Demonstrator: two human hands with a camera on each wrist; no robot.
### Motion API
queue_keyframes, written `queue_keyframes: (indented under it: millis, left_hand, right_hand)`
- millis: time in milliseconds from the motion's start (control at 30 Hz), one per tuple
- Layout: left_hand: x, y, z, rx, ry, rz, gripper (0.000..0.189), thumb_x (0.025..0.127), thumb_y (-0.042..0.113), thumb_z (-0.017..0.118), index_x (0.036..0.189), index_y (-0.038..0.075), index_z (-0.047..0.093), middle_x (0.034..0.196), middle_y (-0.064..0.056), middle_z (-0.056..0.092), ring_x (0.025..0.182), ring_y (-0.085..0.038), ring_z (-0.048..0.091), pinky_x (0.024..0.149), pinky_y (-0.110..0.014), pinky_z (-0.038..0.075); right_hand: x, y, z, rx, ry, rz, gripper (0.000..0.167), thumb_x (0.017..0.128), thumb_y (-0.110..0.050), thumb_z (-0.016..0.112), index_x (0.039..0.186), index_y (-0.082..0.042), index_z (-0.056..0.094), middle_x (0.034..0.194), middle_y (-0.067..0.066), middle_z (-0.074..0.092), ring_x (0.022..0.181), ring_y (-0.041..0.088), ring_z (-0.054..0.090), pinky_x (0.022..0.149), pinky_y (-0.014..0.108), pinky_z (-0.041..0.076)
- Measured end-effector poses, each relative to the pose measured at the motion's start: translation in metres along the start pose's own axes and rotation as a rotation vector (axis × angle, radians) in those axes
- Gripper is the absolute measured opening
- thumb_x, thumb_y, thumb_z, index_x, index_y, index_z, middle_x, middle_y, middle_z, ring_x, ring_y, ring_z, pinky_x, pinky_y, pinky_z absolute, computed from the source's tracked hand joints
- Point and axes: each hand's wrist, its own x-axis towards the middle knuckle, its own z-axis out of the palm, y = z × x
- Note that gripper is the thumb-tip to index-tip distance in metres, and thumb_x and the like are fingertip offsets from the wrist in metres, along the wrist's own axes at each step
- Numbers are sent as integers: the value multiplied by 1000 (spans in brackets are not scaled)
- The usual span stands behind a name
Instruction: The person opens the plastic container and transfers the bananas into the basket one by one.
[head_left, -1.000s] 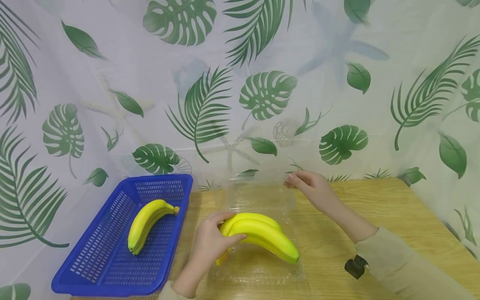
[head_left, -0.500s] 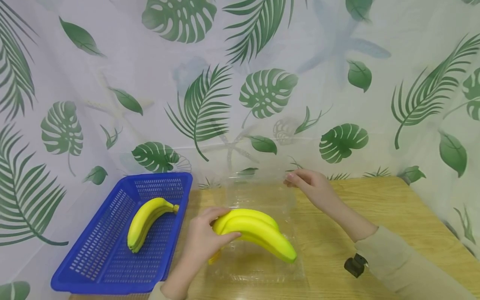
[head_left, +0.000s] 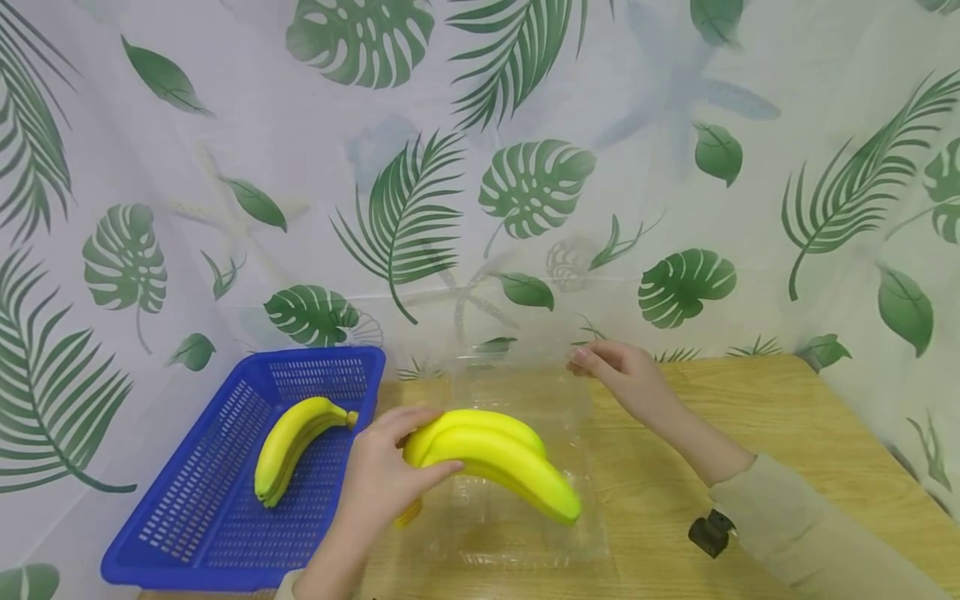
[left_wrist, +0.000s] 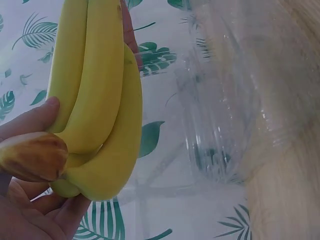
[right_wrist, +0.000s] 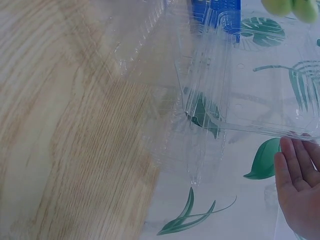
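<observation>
A bunch of yellow bananas [head_left: 487, 454] is held in my left hand [head_left: 382, 475], thumb on the near side and fingers over the far side. In the left wrist view its brown stem end [left_wrist: 35, 156] points back past the thumb. The bunch hangs above the base of a clear plastic clamshell container [head_left: 528, 537], whose lid [head_left: 517, 390] stands raised at the back. My right hand [head_left: 628, 375] pinches the lid's right edge in the head view. In the right wrist view, fingertips [right_wrist: 287, 145] meet that edge and the thumb is hidden.
A blue plastic basket [head_left: 217, 577] stands at the left with another banana bunch [head_left: 296, 446] inside. A small black object [head_left: 711, 533] lies on the wooden table [head_left: 667, 483] near the right sleeve. A leaf-patterned white sheet [head_left: 450, 225] hangs behind the table.
My left hand has carried the banana bunch to the left and slightly up over the container, towards the basket. The right hand stays at the lid edge.
</observation>
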Motion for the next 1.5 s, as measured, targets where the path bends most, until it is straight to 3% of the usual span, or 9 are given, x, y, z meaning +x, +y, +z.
queue_keyframes:
  millis: [367, 500, 700, 967, 1100, 1367, 1500]
  left_hand:
    - [0, 2, -26, 8, 20, -60, 56, 71, 16, 100, 123, 11, 79, 121, -4, 77, 109, -21, 72, 94, -34, 65]
    - [1, -1, -34, 21, 33, -51, 57, 71, 16, 101, 124, 11, 79, 121, -4, 78, 110, -22, 72, 91, -28, 64]
    - [3, -6, -45, 54, 51, -29, 57, 71, 15, 101, 122, 9, 79, 123, -7, 77, 110, -24, 72, 88, -26, 63]
    - [4, -7, -58, 74, 68, -75, 57, 72, 14, 100, 125, 8, 78, 126, -10, 77, 116, -28, 71, 90, -21, 61]
    - [3, -8, -64, 69, 77, -94, 57, 73, 13, 99, 126, 8, 78, 127, -10, 76, 115, -29, 72, 89, -13, 57]
    - [3, -13, -79, 60, 105, -114, 57, 76, 14, 98, 128, 10, 77, 130, -11, 75, 114, -30, 73, 87, -1, 49]
    - [3, -16, -86, 94, 117, -127, 58, 76, 17, 99, 128, 10, 77, 131, -12, 75, 115, -31, 72, 86, -1, 48]
  right_hand:
    - [-1, -1, 0, 7, -6, 12, 33, 112, -22, 56, 120, 4, 73, 114, 20, 78, 108, 33, 74, 101, 50, 63]
    - [-1, -1, -1, 4, -10, 16, 33, 112, -22, 55, 121, 3, 74, 115, 20, 78, 109, 34, 74, 100, 42, 64]
    - [-1, -2, -1, 15, -13, 20, 32, 112, -21, 55, 121, 3, 74, 115, 21, 78, 110, 34, 74, 101, 45, 63]
    - [0, -3, -1, 18, -8, 18, 32, 112, -23, 56, 118, 2, 75, 113, 19, 79, 107, 30, 74, 95, 26, 63]
    - [-1, -4, -2, 25, -9, 14, 32, 112, -21, 56, 118, 4, 74, 113, 19, 79, 107, 28, 74, 95, 25, 62]
    - [-1, -2, -1, 23, -10, 10, 32, 112, -21, 55, 119, 4, 74, 115, 22, 78, 109, 32, 75, 100, 40, 64]
    - [-1, -1, -1, 15, -10, 12, 32, 112, -22, 56, 118, 3, 75, 115, 22, 78, 110, 34, 74, 98, 31, 63]
